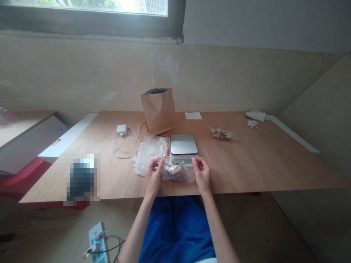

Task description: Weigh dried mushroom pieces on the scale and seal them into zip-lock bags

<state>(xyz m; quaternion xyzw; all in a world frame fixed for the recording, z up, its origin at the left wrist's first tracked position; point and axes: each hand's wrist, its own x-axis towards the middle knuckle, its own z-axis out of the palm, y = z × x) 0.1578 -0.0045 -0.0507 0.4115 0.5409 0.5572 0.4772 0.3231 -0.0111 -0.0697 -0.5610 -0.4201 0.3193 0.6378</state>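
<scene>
A clear zip bag (189, 174) with a red seal line hangs between my hands near the table's front edge. Inside it lie a pale piece and several brownish lumps whose kind I cannot make out. My left hand (154, 176) pinches the bag's upper left corner, and my right hand (202, 174) pinches the upper right one. Just behind the bag is a flat kitchen scale (183, 143) with a silver plate. A stack of clear zip bags (149, 151) lies beside the scale, partly behind my left hand.
An open brown paper pouch (159, 111) stands at the back. To its left is a white charger (121, 129) with a looped cable. Another filled zip bag (223, 134) lies at right, white paper (193, 115) and crumpled wrappers (256, 116) farther back. A power strip (97, 241) rests on the floor.
</scene>
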